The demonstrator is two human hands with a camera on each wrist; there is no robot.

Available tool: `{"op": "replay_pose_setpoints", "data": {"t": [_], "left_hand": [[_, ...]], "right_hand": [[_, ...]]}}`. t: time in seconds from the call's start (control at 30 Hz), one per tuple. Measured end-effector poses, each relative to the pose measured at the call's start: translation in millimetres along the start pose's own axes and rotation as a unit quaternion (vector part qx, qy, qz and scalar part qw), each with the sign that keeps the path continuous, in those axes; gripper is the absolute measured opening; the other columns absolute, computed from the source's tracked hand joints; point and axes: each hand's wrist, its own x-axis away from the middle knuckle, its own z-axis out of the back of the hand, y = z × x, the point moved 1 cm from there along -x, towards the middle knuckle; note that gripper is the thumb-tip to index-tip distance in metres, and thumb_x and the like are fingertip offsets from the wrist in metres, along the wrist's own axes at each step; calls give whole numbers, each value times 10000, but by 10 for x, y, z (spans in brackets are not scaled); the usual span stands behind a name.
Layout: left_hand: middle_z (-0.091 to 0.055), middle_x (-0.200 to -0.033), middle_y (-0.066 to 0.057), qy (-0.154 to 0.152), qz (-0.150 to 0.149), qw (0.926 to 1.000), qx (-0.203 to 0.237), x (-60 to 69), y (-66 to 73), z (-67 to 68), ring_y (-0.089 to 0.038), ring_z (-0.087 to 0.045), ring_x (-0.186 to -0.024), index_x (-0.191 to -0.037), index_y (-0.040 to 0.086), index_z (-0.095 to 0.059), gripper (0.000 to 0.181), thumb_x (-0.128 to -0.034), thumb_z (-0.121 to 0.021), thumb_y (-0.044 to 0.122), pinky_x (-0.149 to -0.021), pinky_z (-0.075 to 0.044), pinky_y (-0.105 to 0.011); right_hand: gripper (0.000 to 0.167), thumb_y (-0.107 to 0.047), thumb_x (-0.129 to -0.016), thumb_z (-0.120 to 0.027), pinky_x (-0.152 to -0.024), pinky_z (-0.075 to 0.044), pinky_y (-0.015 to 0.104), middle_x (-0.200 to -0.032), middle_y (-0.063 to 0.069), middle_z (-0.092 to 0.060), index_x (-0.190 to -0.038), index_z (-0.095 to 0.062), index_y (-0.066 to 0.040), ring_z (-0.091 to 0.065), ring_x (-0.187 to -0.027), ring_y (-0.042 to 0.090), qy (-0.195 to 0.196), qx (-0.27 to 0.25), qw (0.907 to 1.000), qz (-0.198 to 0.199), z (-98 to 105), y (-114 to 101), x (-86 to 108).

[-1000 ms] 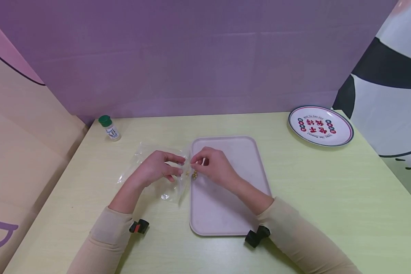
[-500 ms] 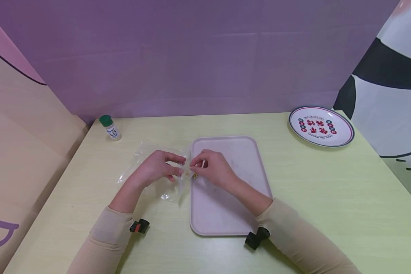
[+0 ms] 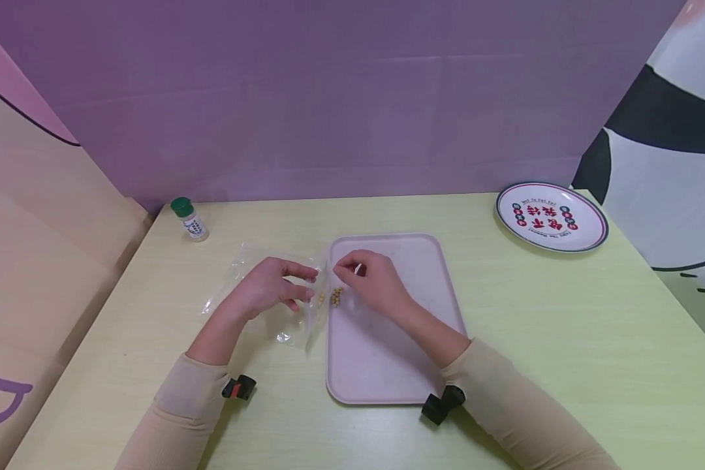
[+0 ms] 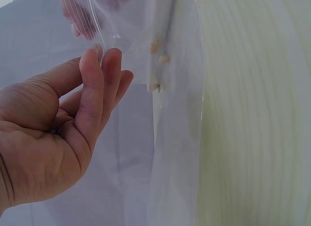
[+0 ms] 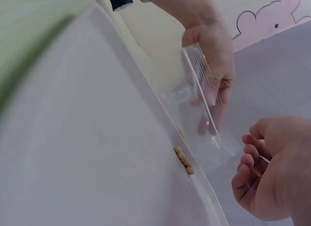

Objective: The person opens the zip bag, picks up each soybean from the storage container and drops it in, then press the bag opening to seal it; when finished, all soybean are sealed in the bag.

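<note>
My left hand (image 3: 273,287) holds a clear zip-lock bag (image 4: 170,153) near its zip strip, thumb and fingers close together in the left wrist view. A few pale beans (image 4: 155,46) show through the plastic there. Over the left side of a pale pink tray (image 3: 396,365), my right hand (image 3: 376,281) has thumb and forefinger drawn together. Its other fingers curl in the right wrist view, and I see nothing between the fingertips. Several yellowish beans (image 3: 336,297) lie in a small cluster along the tray's left rim, just below the right fingers.
A small green-capped bottle (image 3: 189,220) stands at the table's back left. An oval plate (image 3: 551,217) with red lettering lies at the back right. A purple cloth (image 3: 352,104) hangs behind the table (image 3: 564,339). Each sleeve carries a black wrist camera (image 3: 239,388).
My right hand has shifted up and slightly right, away from the bag's edge, uncovering more of the bean cluster. The left hand and bag stay about where they were.
</note>
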Motion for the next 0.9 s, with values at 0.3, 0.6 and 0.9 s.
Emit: {"op": "replay_pose_setpoints", "data": {"t": [0.3, 0.6, 0.9], "left_hand": [[-647, -1310, -128, 7, -70, 10000, 12, 10, -2, 9, -245, -706, -774, -1296, 24, -682, 417, -888, -766, 44, -742, -598, -340], [-642, -1319, -127, -14, -38, 10000, -1, 1, -17, 9, -236, -705, -785, -1298, 29, -682, 418, -890, -769, 52, -739, -598, -328], [-649, -1312, -125, -1, -81, 10000, 4, -1, -26, 13, -223, -704, -756, -1295, 29, -684, 416, -889, -769, 51, -731, -597, -323]], "right_hand": [[50, -142, -941, -719, -668, -484, 291, -838, -11, -656, -954, -759, -115, -563, -759, 189, -579, 343, 9974, -238, 43, 114, -88], [30, -117, -914, -750, -637, -470, 258, -806, -17, -623, -940, -760, -107, -547, -746, 157, -1174, 774, 9897, -280, -18, 209, -117], [62, -80, -907, -752, -703, -487, 272, -820, -18, -632, -943, -777, -125, -554, -782, 169, -1223, 910, 9879, -290, -50, 261, -129]]}}
